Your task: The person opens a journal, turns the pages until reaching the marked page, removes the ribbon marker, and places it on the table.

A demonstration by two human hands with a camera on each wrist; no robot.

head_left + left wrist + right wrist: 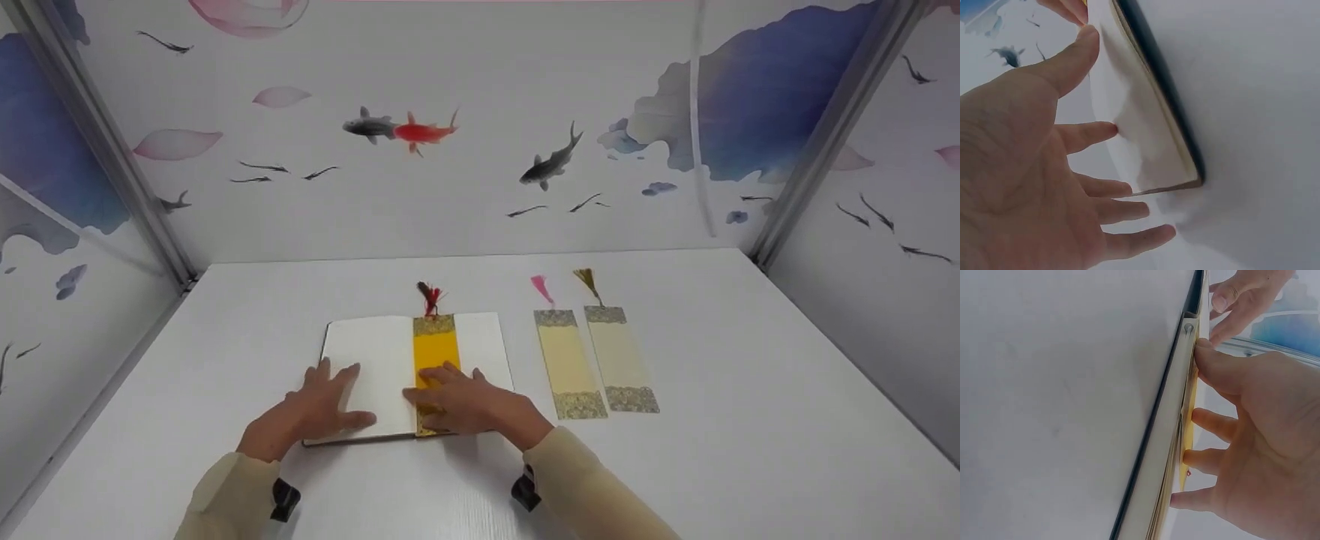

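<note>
An open notebook with blank white pages and a dark cover lies on the table. Along the inner edge of its right page lies a yellow bookmark with patterned ends; its red and dark tassel sticks out past the top edge. My right hand rests on the bookmark with fingers spread, and in the right wrist view its fingertips touch the yellow strip. My left hand lies spread over the left page, and the left wrist view shows its thumb and fingers extended at the page.
To the right of the notebook lie two pale bookmarks with patterned ends, one with a pink tassel, the other with an olive tassel. White panels printed with fish and petals enclose the white table at the back and sides.
</note>
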